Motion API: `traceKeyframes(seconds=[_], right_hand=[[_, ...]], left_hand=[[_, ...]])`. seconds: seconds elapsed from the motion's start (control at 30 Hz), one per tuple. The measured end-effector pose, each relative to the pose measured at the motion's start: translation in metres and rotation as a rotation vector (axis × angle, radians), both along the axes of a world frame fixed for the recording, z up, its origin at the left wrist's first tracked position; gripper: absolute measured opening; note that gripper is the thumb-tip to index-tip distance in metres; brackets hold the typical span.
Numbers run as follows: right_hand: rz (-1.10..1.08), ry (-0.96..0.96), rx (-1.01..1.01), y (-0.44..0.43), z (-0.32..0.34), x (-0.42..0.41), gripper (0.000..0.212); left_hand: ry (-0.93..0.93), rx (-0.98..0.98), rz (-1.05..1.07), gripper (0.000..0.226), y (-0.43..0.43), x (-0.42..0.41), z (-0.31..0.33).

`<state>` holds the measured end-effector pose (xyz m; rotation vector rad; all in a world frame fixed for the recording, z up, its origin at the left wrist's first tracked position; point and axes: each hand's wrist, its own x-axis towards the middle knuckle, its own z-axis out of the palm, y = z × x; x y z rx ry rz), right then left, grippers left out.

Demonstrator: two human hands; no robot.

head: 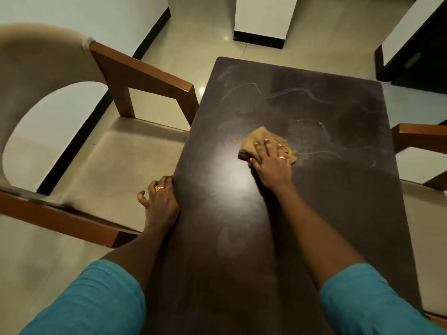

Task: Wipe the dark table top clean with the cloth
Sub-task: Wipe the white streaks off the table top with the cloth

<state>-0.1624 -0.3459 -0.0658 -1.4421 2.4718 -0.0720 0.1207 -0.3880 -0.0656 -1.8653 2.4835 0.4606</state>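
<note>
Item: my teal sleeves [96, 303], nearest the lens, one at each lower corner of the view.

Item: dark table top [278, 213], running away from me, glossy near its middle; pale chalky streaks and smears [314, 97] cross the far half, and a fainter smudge lies on the near half.

Item: cloth [262, 141], tan, bunched, lying on the table just past centre, at the near edge of the streaked area. Soft, light and limp by the look of it; it should fold under any pressure and slide easily on the polish. Best held flat under the palm, with the fingers spread over the bunch.

Item: my right hand [272, 163], fingers splayed, pressing down on the cloth rather than pinching it; the thumb seems to tuck against the cloth's near corner, though the shadow makes this uncertain.

Item: my left hand [160, 197], holding nothing, fingers loosely curled, resting against the table's left edge.

Item: cushioned wooden armchair [72, 146], just beside that edge.
</note>
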Motion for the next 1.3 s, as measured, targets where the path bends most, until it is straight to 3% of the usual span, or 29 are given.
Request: traceKeyframes(seconds=[0.23, 0.5, 0.73, 0.9, 1.1, 1.3], right_hand=[[-0.393, -0.044, -0.027, 0.053, 0.003, -0.108, 0.059], [-0.581, -0.1, -0.079, 0.047, 0.004, -0.089, 0.058], [-0.073, -0.111, -0.047, 0.027, 0.0, -0.006, 0.058], [0.153, -0.094, -0.023, 0.041, 0.002, -0.03, 0.056], [-0.167, -0.007, -0.06, 0.09, -0.003, -0.103, 0.059], [-0.432, -0.041, -0.054, 0.143, -0.008, -0.196, 0.063]], left_hand=[[0.014, -0.024, -0.046, 0.046, 0.026, -0.057, 0.002], [0.035, 0.012, -0.18, 0.047, 0.051, -0.105, 0.004], [0.047, 0.041, -0.184, 0.046, 0.06, -0.127, 0.004], [0.021, 0.024, -0.225, 0.046, 0.066, -0.146, 0.006], [0.059, 0.017, -0.219, 0.044, 0.066, -0.178, 0.009], [0.065, -0.022, -0.228, 0.042, 0.074, -0.209, -0.001]])
